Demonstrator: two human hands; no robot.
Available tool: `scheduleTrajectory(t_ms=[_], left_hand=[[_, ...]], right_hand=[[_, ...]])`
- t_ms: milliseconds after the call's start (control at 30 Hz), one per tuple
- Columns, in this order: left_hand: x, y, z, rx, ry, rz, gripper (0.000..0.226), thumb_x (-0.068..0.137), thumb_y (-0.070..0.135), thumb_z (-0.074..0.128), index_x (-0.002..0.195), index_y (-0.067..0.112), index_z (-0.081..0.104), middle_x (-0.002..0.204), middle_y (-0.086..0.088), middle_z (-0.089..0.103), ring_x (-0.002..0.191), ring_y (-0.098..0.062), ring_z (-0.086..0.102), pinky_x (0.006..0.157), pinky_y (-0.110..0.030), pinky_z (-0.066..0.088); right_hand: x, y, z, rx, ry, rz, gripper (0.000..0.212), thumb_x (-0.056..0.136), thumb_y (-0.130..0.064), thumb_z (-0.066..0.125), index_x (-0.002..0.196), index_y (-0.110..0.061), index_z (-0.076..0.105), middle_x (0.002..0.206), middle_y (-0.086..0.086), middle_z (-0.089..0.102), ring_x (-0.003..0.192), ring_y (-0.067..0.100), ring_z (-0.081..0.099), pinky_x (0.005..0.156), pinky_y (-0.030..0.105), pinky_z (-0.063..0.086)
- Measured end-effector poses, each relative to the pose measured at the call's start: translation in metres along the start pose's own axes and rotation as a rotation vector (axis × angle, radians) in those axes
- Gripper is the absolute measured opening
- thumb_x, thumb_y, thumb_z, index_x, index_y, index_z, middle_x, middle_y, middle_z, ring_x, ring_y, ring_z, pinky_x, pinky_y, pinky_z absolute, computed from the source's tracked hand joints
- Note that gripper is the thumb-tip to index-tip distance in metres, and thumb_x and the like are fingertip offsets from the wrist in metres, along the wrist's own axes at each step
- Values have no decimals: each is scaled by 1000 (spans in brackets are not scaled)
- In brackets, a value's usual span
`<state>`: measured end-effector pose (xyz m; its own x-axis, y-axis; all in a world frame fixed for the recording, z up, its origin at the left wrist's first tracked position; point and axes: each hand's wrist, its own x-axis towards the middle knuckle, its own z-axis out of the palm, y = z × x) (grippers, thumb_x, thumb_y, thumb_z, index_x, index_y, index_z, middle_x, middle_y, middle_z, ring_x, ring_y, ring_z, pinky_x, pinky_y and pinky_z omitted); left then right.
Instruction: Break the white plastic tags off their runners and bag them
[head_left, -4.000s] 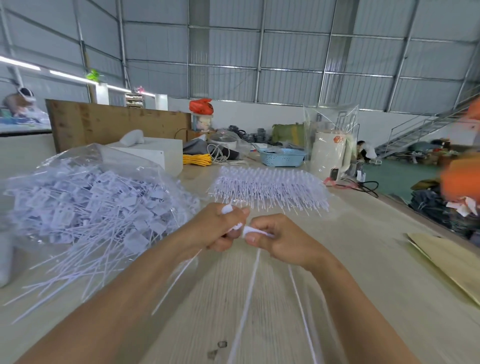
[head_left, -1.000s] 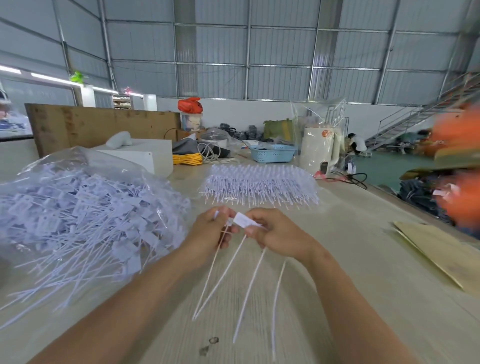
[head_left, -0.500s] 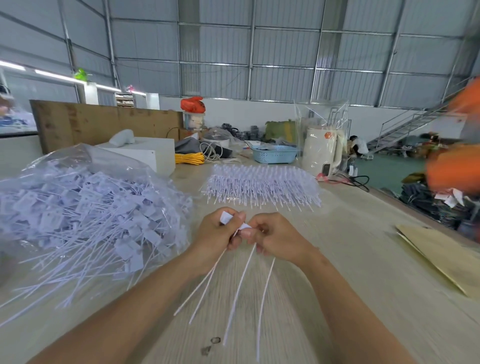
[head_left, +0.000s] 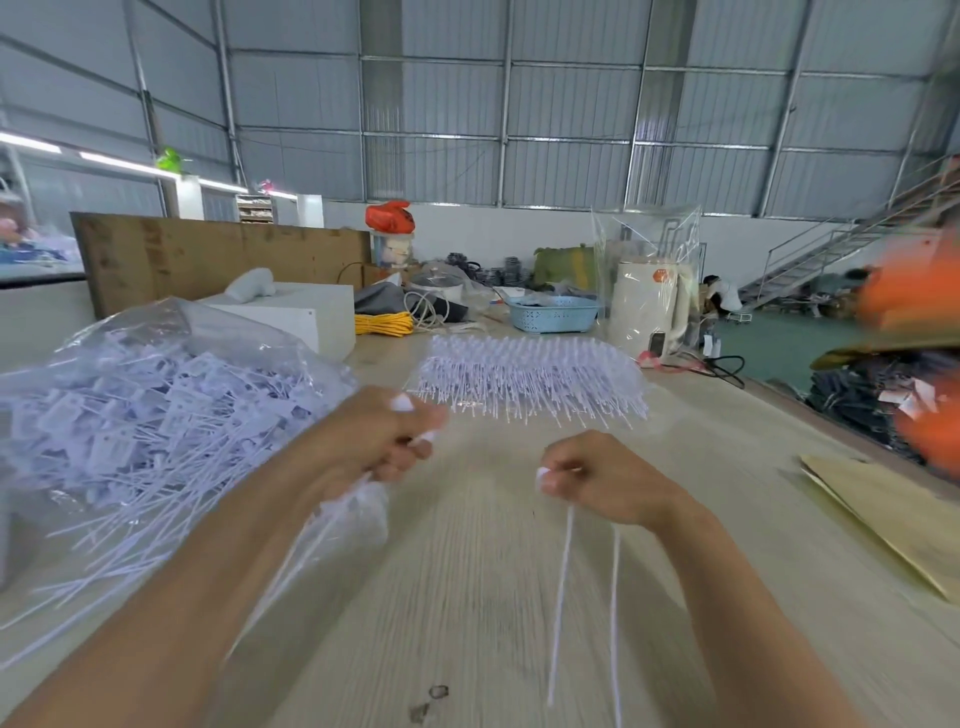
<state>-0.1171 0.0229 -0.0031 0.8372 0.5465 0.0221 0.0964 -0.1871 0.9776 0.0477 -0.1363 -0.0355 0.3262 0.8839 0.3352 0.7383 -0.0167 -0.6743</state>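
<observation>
My left hand (head_left: 384, 441) grips a small bunch of white plastic tags (head_left: 317, 530), their thin tails trailing down and blurred. My right hand (head_left: 597, 478) pinches the heads of two more white tags (head_left: 563, 587), whose tails hang toward me. The hands are apart above the wooden table (head_left: 493, 597). A clear bag (head_left: 156, 415) stuffed with loose white tags lies at the left, tails spilling out of its mouth. A stack of tags on runners (head_left: 530, 379) lies farther back at the centre.
A white box (head_left: 306, 317), yellow cord (head_left: 384, 325), blue basket (head_left: 553, 314) and white kettle in plastic wrap (head_left: 649, 306) stand at the table's far end. Brown cardboard (head_left: 893, 509) lies at the right edge. Blurred orange shapes (head_left: 914, 301) fill the far right.
My hands, joined at the tags half a second ago, have pulled apart. The left hand moved left with some tags; the right hand moved right with two.
</observation>
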Motion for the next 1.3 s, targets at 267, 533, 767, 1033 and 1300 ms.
scheduleTrajectory(t_ms=[267, 533, 767, 1033, 1300], left_hand=[[22, -15, -93, 548, 1206, 426, 28, 93, 32, 55, 98, 5, 59, 92, -23, 61, 83, -39, 58, 68, -38, 40], [50, -69, -104, 956, 823, -99, 80, 87, 40, 59, 148, 9, 18, 149, -21, 26, 135, -38, 25, 106, -52, 24], [20, -32, -64, 635, 1273, 783, 36, 67, 11, 46, 98, -2, 58, 107, -19, 56, 101, -36, 49, 79, -40, 34], [22, -40, 59, 174, 204, 384, 26, 91, 37, 57, 86, 12, 63, 66, 1, 63, 56, -13, 60, 54, -27, 50], [21, -43, 56, 19, 288, 502, 31, 95, 20, 54, 69, 3, 55, 39, 2, 52, 36, -8, 46, 43, -16, 39]], right_hand=[[13, -2, 24, -2, 113, -39, 41, 89, -7, 61, 53, -19, 46, 55, -7, 42, 47, 0, 40, 53, 11, 31], [14, 3, 27, -4, 132, 2, 36, 87, -8, 62, 54, -20, 53, 52, -11, 50, 51, 0, 45, 57, 13, 36], [9, -2, 27, 154, -30, 100, 32, 83, 3, 61, 110, -14, 65, 111, 5, 55, 90, 16, 61, 75, 22, 44], [8, -18, 30, 322, 105, -58, 37, 68, 12, 74, 92, -15, 67, 92, 7, 48, 69, 9, 57, 71, 19, 49], [9, -17, 34, 261, 140, 107, 10, 86, -19, 67, 86, -10, 61, 91, 10, 63, 77, 14, 59, 74, 26, 50]])
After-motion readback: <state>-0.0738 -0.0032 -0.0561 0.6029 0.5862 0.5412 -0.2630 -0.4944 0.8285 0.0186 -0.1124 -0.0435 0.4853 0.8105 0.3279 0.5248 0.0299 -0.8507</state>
